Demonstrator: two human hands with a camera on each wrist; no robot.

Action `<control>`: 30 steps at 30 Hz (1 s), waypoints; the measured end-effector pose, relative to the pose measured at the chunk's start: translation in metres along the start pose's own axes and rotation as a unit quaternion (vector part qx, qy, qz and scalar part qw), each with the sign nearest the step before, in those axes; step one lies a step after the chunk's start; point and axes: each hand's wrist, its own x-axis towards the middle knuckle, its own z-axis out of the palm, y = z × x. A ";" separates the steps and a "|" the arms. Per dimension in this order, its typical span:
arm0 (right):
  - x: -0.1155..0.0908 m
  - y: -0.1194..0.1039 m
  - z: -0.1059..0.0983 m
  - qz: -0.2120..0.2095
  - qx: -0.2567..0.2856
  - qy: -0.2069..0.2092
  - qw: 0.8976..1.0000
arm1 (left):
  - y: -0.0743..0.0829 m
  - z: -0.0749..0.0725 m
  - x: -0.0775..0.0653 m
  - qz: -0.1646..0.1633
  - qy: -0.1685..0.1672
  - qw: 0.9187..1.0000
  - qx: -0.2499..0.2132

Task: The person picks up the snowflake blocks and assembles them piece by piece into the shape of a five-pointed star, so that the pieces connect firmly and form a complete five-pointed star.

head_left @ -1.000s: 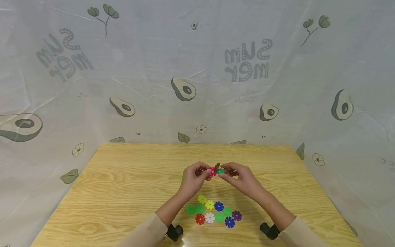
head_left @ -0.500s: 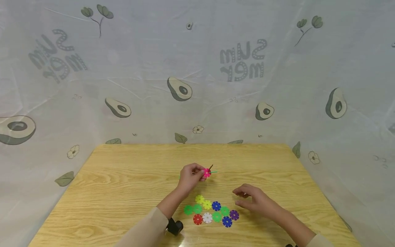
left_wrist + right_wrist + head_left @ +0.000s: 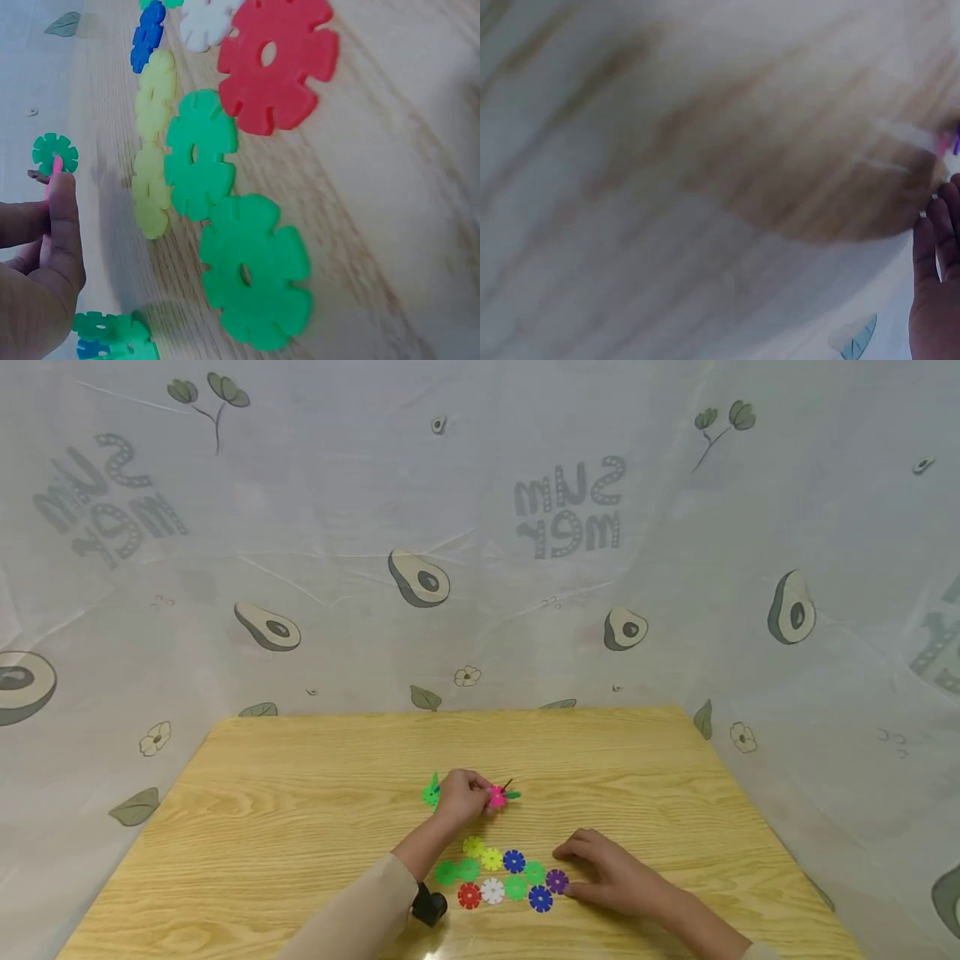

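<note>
Lying flat at lower centre, a cluster of thin, round, notched plastic-looking discs, each with a central hole, shows red (image 3: 469, 896), white (image 3: 492, 892), green (image 3: 446, 872), yellow (image 3: 492, 859), blue (image 3: 541, 899) and purple. At the cluster's right edge the right hand (image 3: 611, 872) reaches in, fingers spread from the thumb, whose tip is at or just beside the purple disc (image 3: 557, 882); contact is unclear. Farther up, near centre, the left hand (image 3: 463, 797) pinches a bright pink notched disc (image 3: 497, 797) between thumb and fingers. A brown piece (image 3: 507, 785), seen nearly edge-on, and a green notched disc (image 3: 55, 154) are joined to it. Left of that hand stands a green and blue joined piece (image 3: 431, 795), partly hidden.

All this is on, or just above, a pale wood-grained bench (image 3: 315, 768). Behind it, a creased whitish sheet (image 3: 337, 485), printed with avocados, leaves and mirrored "summer" lettering, fills the upper frame.

Half a second ago the right hand hung apart from the cluster; now it is down beside the purple disc.
</note>
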 end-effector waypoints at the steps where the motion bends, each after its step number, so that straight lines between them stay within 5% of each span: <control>1: 0.001 0.000 0.002 -0.002 -0.004 0.004 1.000 | 0.000 0.000 0.001 0.000 0.002 1.000 0.004; 10: 0.004 -0.005 0.008 -0.025 0.025 -0.004 0.999 | -0.002 0.003 0.010 -0.020 0.003 1.000 0.022; 18: 0.002 -0.008 0.011 -0.024 -0.008 0.001 1.000 | -0.002 0.006 0.010 -0.048 -0.002 0.998 0.041; 30: 0.003 -0.011 0.005 -0.023 -0.026 0.011 0.999 | 0.005 0.004 0.004 -0.028 0.007 0.993 0.116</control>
